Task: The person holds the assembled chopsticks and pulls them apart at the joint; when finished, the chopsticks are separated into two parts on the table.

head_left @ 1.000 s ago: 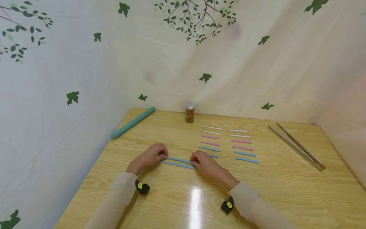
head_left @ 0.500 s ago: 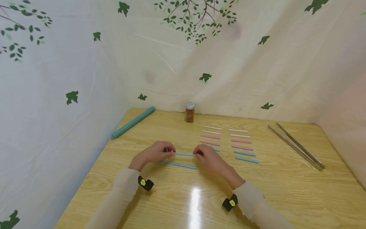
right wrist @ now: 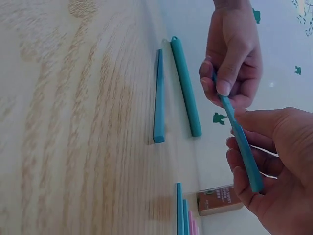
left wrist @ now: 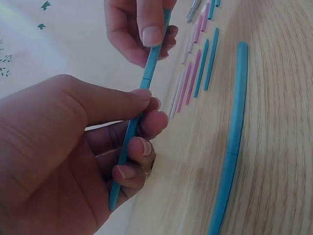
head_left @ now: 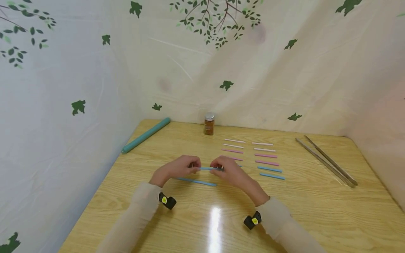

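Note:
Both hands hold one blue two-piece chopstick just above the table, a seam showing near its middle. My left hand pinches its left part between thumb and fingers; in the left wrist view the fingers curl behind that part. At the other end, my right hand grips the stick with the thumb on top, and the right wrist view shows its thicker squared end along the palm. A second blue chopstick, also seamed, lies on the table just in front of the hands.
Right of the hands lie two columns of short sticks: white, pink and blue. A spice jar stands at the back. A teal tube lies at the left edge, long metal tongs at the right.
Both hands have lifted one blue chopstick off the table, away from the other one, and have drawn closer together along it. The other blue chopstick has stayed where it lay.

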The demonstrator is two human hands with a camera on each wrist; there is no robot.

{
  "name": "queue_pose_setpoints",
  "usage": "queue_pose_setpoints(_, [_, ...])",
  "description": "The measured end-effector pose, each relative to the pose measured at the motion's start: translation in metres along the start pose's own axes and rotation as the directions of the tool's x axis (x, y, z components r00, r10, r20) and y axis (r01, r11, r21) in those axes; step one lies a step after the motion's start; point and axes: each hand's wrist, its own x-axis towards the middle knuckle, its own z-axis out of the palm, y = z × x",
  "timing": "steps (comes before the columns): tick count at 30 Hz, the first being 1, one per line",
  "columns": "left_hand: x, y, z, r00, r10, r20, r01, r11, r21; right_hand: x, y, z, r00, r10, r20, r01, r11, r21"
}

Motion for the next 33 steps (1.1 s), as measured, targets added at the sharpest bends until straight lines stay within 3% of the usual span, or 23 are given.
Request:
queue_pose_setpoints(6, [0.005,0.006,0.001,1.0,0.017,0.006,-0.017,1.0,0.014,0.004,-0.001,0.006,1.0,-0.009,0.014,0.009,1.0,-0.01])
queue_pose_setpoints(20, [0.006,0.005,0.005,0.991,0.123,-0.06,-0.12,0.992,0.045,0.0,0.004,0.007,0.998,-0.059,0.033,0.058,0.998,0.028])
queue_pose_setpoints(33, [0.007,0.01,0.008,0.985,0.149,-0.091,-0.148,0.989,0.018,-0.01,0.007,0.002,0.997,-0.08,0.008,0.079,0.996,0.039])
